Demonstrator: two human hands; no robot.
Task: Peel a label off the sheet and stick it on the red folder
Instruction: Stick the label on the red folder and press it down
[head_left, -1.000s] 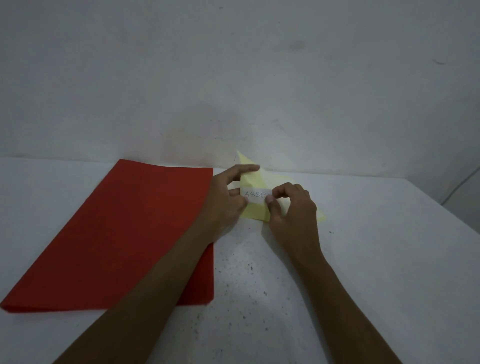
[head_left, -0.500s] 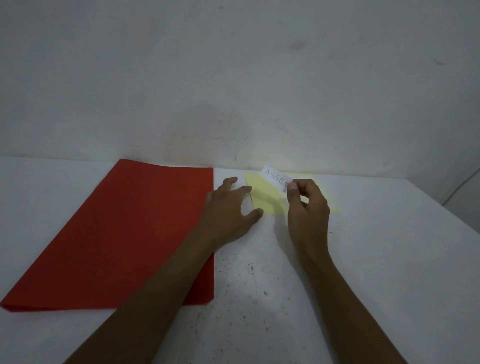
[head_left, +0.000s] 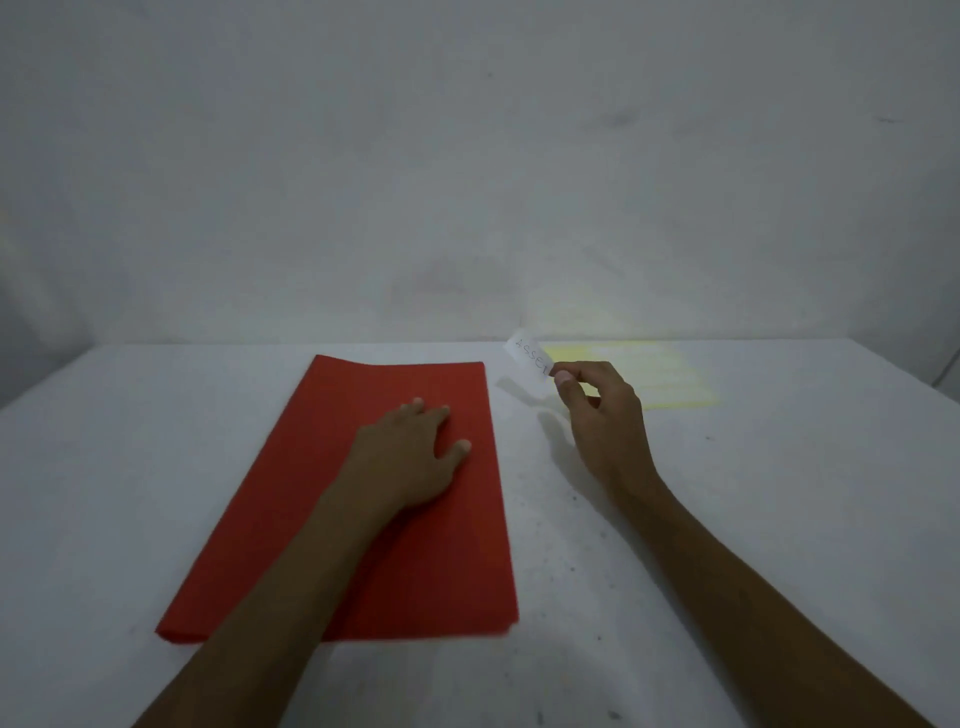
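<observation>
The red folder (head_left: 358, 519) lies flat on the white table, long side running away from me. My left hand (head_left: 410, 457) rests palm down on its upper right part, fingers spread. My right hand (head_left: 602, 415) hovers just right of the folder's far right corner and pinches one end of a small white label (head_left: 529, 356) with handwriting on it. The label hangs free in the air, off the sheet. The pale yellow backing sheet (head_left: 654, 374) lies flat on the table behind my right hand, near the wall.
The white table (head_left: 727, 519) is speckled with small dark marks and ends at a plain white wall (head_left: 467, 182) just behind the folder and the sheet. A thin cable (head_left: 948, 366) shows at the far right edge.
My left hand left the yellow sheet and moved onto the red folder. My right hand peeled the label off the sheet and carried it left toward the folder. The view shifted left.
</observation>
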